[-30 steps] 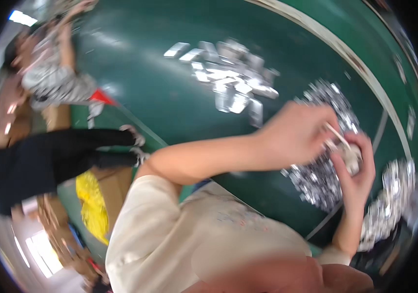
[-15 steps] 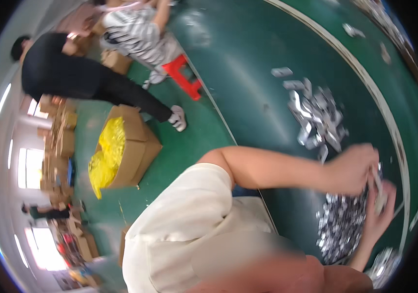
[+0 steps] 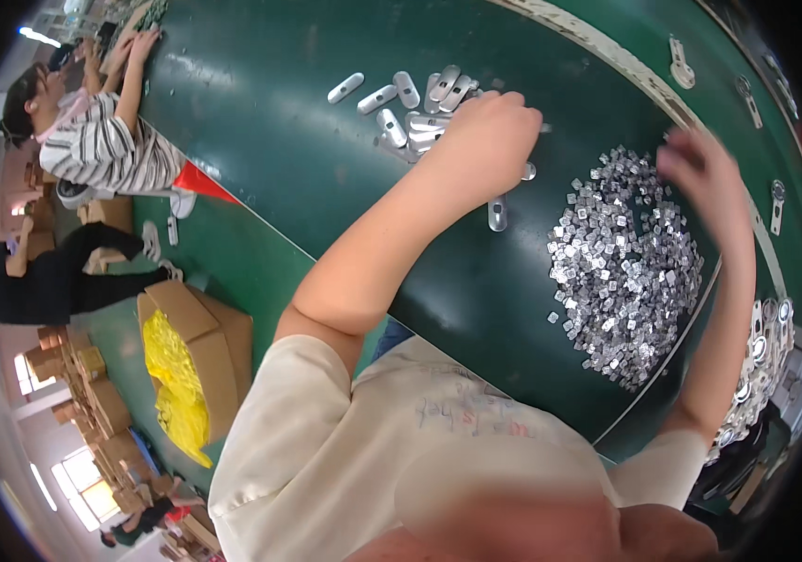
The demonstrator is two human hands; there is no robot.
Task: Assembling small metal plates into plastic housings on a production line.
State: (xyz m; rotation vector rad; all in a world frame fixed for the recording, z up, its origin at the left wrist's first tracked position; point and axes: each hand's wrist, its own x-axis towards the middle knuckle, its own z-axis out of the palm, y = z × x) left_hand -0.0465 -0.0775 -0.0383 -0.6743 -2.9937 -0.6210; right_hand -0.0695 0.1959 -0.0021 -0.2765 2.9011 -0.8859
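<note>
Several oval plates point(image 3: 429, 122): loose on the tabletop point(image 3: 260, 112).
Left hand point(image 3: 492, 140): over them, fingers curled, grip hidden; edge-pinching a single plate seems surest.
Metal squares point(image 3: 618, 272): heaped.
Right hand point(image 3: 705, 178): beside the heap, blurred; cannot tell if clamped.

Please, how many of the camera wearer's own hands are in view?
2. The left hand is at the oblong silver plates and partly covers them; the right hand, blurred, is beside the upper end of the heap of small metal pieces.
</note>
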